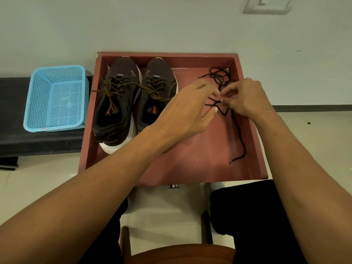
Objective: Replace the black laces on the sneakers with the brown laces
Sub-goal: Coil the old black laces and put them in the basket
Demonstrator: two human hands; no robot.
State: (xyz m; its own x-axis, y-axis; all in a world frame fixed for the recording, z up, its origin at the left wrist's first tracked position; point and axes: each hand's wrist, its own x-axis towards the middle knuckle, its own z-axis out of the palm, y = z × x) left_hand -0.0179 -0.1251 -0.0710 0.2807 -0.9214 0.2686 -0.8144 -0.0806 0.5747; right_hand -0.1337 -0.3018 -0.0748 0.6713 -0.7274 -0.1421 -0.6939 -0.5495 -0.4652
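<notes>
- A black lace [241, 138] is being pinched by the left hand [188, 109] and the right hand [245, 98] over the red tray's [190, 168] right half.
- The sneakers [122, 111], threaded with brown laces [122, 86], are being kept in the tray's left half.

sneaker [158, 82] heel hid by L forearm [133, 159] | wall socket [266, 4] cut at top edge | basket label [44, 128] too small
</notes>
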